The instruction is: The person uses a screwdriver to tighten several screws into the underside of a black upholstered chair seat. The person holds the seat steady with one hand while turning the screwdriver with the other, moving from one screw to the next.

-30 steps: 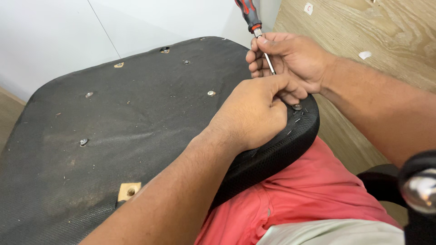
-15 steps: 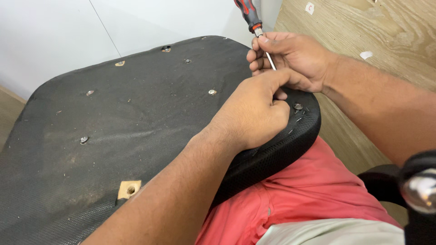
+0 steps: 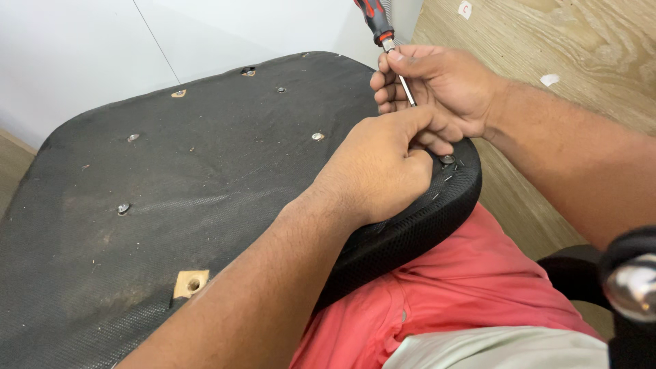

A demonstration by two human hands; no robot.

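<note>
- Screwdriver (image 3: 383, 31): red-and-black handle, thin metal shaft slanting down toward the near right corner of the seat cushion (image 3: 205, 191).
- Right hand (image 3: 437, 89): fingers curled shut around the shaft, just below the handle.
- Left hand (image 3: 383, 167): loosely closed, fingertips pinched at the shaft's tip beside a small screw (image 3: 447, 159); what they grip is hidden.
- Seat cushion: black, underside up, resting across red shorts (image 3: 465, 301).

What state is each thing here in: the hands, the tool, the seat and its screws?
Right hand: closed around the screwdriver shaft.
Left hand: fingers curled at the seat corner.
Screwdriver: tilted, tip hidden behind the fingers.
Seat cushion: underside up, resting on the lap.
Corner screw: in place, head showing.
Near mounting hole: no screw.
</note>
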